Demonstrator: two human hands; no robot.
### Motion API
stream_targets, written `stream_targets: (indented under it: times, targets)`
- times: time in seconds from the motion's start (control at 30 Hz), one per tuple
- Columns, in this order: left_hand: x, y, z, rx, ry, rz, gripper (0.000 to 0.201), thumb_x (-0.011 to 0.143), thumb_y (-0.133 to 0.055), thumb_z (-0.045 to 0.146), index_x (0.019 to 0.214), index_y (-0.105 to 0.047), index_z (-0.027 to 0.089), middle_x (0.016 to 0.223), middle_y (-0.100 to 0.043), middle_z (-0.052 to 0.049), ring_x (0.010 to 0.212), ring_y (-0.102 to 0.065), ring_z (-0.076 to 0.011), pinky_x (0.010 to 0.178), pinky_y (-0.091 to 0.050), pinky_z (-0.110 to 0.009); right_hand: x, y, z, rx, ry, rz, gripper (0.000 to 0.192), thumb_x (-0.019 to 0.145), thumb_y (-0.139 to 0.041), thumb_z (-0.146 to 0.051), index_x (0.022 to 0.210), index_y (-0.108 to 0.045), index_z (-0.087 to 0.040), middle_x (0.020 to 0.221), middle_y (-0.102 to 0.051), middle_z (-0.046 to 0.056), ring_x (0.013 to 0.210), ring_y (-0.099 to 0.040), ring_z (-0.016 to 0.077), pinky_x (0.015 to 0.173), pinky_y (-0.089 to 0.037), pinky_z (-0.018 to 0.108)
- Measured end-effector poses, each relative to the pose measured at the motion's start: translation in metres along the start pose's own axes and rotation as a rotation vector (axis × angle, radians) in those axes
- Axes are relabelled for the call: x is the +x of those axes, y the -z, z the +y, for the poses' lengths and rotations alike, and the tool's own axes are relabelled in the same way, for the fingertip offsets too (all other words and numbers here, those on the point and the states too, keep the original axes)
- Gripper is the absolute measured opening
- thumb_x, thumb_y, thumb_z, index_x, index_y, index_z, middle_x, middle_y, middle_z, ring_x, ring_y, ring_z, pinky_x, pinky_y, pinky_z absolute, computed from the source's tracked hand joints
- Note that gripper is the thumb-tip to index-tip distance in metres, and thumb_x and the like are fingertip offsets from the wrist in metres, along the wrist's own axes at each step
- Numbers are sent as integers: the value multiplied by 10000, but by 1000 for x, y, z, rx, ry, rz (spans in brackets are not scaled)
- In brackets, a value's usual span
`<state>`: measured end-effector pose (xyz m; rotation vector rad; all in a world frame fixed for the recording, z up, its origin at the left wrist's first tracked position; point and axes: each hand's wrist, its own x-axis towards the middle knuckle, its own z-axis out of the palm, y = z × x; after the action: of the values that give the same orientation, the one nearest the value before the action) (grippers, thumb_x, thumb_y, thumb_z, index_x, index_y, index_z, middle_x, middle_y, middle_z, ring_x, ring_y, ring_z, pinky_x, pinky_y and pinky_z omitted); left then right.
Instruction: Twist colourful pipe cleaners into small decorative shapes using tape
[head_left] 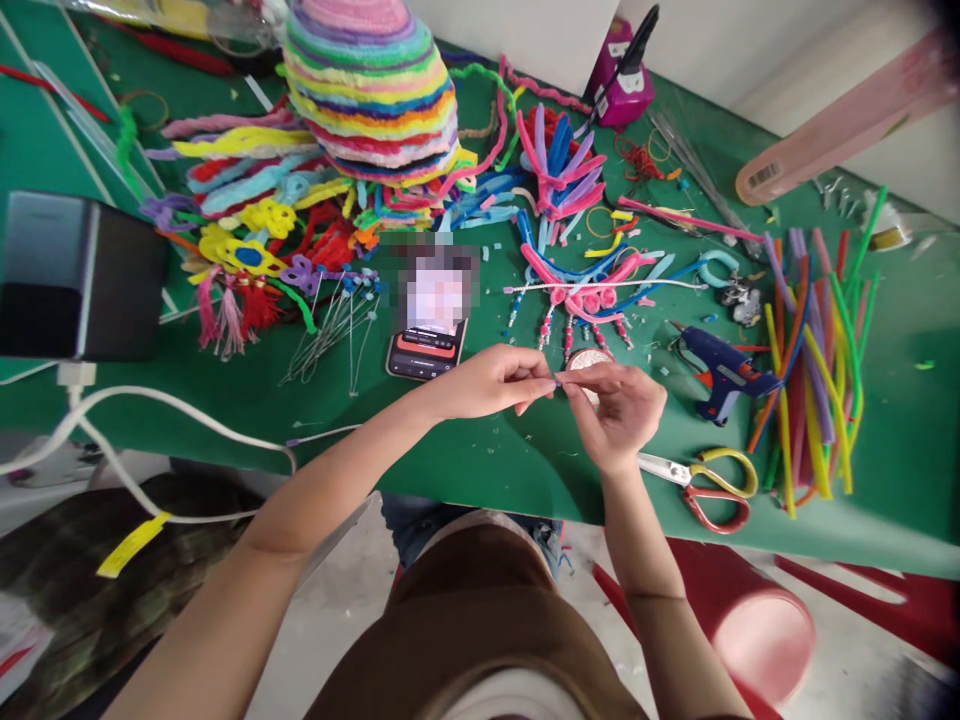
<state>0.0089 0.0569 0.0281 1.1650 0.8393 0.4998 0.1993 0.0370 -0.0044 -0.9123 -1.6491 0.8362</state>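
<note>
Your left hand (499,382) and right hand (619,410) meet over the front edge of a green felt-covered table (495,460). Both hands are pinched shut, fingertips nearly touching, on a very small pale piece (556,383) held between them; it is too small to tell what it is. Just behind your right fingers lies a round, white, textured disc (589,358), partly hidden.

To work this well, keep the pinch light and close to the tips, and steady your wrists near the table edge so the tiny piece does not slip.

Near your right wrist lie scissors (709,485) with yellow and red handles, blades shut. Beyond them rests a blue glue gun (724,372), and beside it a loose bundle of fuzzy pipe cleaners (814,370) in many colours. A phone (426,345) lies ahead of your left hand. Farther back stands a striped, dome-shaped hat (373,85) of soft, rainbow-banded chenille.
</note>
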Motion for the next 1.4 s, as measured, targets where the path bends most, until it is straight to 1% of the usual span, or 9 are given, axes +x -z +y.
stream_targets:
  times: [0.13, 0.27, 0.37, 0.6, 0.8, 0.97, 1.07, 1.2, 1.4]
  targets:
    - [0, 1, 0, 0, 3, -16, 272, 878, -565, 408, 768, -551, 160, 548, -518, 46, 498, -438, -70, 497, -300, -209, -2, 2, 1, -93, 40, -19, 486, 836, -648, -100, 1233, -471, -319, 901, -757, -10, 763, -755, 157, 652, -652, 293]
    - [0, 1, 2, -22, 15, -13, 314, 850, -610, 457, 776, -565, 156, 534, -517, 49, 503, -452, -73, 501, -307, -210, 6, 5, -6, -292, 31, -34, 194, 828, -664, -148, 991, -627, -246, 857, -778, 31, 780, -758, 188, 681, -645, 333]
    - [0, 1, 2, -24, 22, -11, 348, 842, -621, 488, 774, -574, 151, 524, -522, 48, 493, -451, -72, 496, -304, -211, 12, 8, -11, -312, 74, -67, 126, 817, -665, -143, 898, -648, -239, 791, -772, 28, 777, -755, 194, 715, -635, 367]
    - [0, 4, -5, -18, 16, -53, 287, 859, -625, 417, 773, -601, 144, 540, -601, 29, 523, -508, -74, 548, -361, -211, 14, 11, -11, -273, 78, -206, 177, 809, -686, -113, 929, -646, -237, 825, -778, 27, 792, -746, 168, 747, -596, 344]
    - [0, 5, -5, 8, 19, -43, 194, 877, -598, 310, 807, -641, 135, 553, -625, 21, 541, -543, -68, 536, -376, -187, 8, 15, -1, -217, 73, -148, 495, 802, -717, -162, 1223, -485, -282, 836, -779, -34, 826, -752, 184, 835, -581, 402]
    - [-2, 4, -1, -15, 53, -42, 209, 878, -611, 330, 883, -659, 127, 582, -637, 23, 398, -440, -32, 406, -320, -173, 9, 16, -1, -210, 127, -182, 510, 813, -680, -142, 1251, -473, -303, 837, -782, -39, 832, -750, 192, 822, -556, 411]
    - [-1, 2, -4, -47, 41, 21, 240, 862, -625, 326, 975, -679, 121, 632, -671, 5, 377, -476, -40, 389, -359, -178, 13, 15, -3, -317, 203, -141, 417, 820, -673, -151, 1180, -526, -300, 853, -783, -29, 821, -747, 195, 791, -532, 397]
    - [1, -3, -11, -28, 16, 169, 235, 830, -631, 305, 929, -707, 106, 663, -695, -20, 399, -539, -57, 427, -428, -188, 15, 13, -5, -503, 281, -83, 278, 822, -683, -157, 1053, -582, -274, 889, -781, -15, 819, -737, 180, 785, -475, 364]
    - [1, -7, -15, 154, -79, 238, 175, 798, -631, 284, 840, -697, 128, 749, -719, -30, 695, -683, -127, 630, -519, -208, 12, 10, -4, -471, 161, -200, 153, 862, -617, -171, 958, -544, -266, 861, -733, -17, 835, -695, 164, 858, -436, 391]
